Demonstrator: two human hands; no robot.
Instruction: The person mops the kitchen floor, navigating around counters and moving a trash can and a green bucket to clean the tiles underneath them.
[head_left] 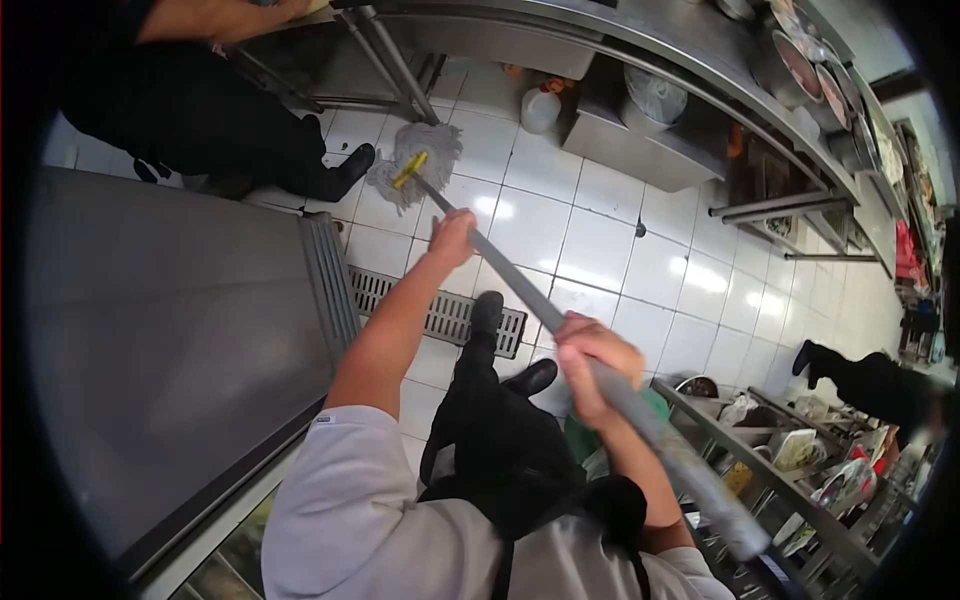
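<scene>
Both my hands grip the long grey handle of a mop (520, 285), which runs slantwise from the lower right up to the upper left. My left hand (455, 238) is wrapped round the lower part of the handle, near the mop head. Higher up, closer to my body, my right hand (597, 362) is closed round the thicker part of the handle. The grey string mop head (432, 152) with its yellow clamp (410, 169) lies spread on the white tiled floor (530, 220), beside the legs of a steel table and another person's shoe.
A person in black trousers (190, 120) stands at the upper left, another (860, 380) at the far right. A floor drain grate (440, 312) lies by my feet. A white bucket (541, 108) sits under the steel counter (640, 45). Loaded racks (770, 450) stand lower right; a grey cabinet (180, 330) stands left.
</scene>
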